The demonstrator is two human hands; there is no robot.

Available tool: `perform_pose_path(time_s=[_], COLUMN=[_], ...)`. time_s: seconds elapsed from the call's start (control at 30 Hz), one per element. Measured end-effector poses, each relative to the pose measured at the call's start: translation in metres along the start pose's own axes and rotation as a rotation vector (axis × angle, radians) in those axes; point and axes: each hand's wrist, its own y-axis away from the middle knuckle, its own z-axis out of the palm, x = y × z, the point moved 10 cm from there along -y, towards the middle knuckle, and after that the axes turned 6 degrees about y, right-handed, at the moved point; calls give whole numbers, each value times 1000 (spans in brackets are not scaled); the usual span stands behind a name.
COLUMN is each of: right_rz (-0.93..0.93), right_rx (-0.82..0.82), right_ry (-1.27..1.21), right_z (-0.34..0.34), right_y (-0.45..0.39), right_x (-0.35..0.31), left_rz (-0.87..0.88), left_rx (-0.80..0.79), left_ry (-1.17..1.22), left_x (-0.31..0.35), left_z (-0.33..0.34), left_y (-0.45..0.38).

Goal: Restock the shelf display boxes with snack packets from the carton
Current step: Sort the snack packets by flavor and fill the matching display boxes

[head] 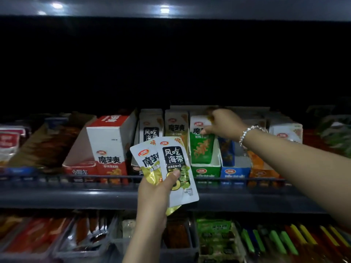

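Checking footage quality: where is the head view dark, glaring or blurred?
Head view: black above the display boxes; ceiling-light glare on the glossy grey upper shelf; lower-shelf goods smeared; white kelp snack packet in the left hand reads sharp.

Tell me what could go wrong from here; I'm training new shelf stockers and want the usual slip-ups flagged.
1. The left hand holds two overlapping packets, a black-label packet and a yellow packet, pinned mainly by the thumb; either could slide free.
2. They are different products, so one may land in the wrong box.
3. The right hand pinches a green packet standing in the green display box; pulling might tilt neighbouring packets.
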Motion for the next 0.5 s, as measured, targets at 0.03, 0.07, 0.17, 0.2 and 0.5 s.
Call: perform_pose_path(time_s=[0.03,0.07,0.17,0.2,0.5], right_rz=[18,39,73,57,-10], right_rx=[12,26,71,92,252], right_ry=[22,33,41,49,50], right_z=[2,3,3,1,-15], right_y=[0,-1,-3,-2,7], right_x=[3,7,13,12,3], left_rz=[-4,-5,-4,-3,-16], left_rx=[-6,-8,1,5,-17], left_ry=[6,12,20,22,22], left_x=[0,0,0,0,-2], left_z=[1,2,-1,-1,7], left_y=[1,1,1,1,4])
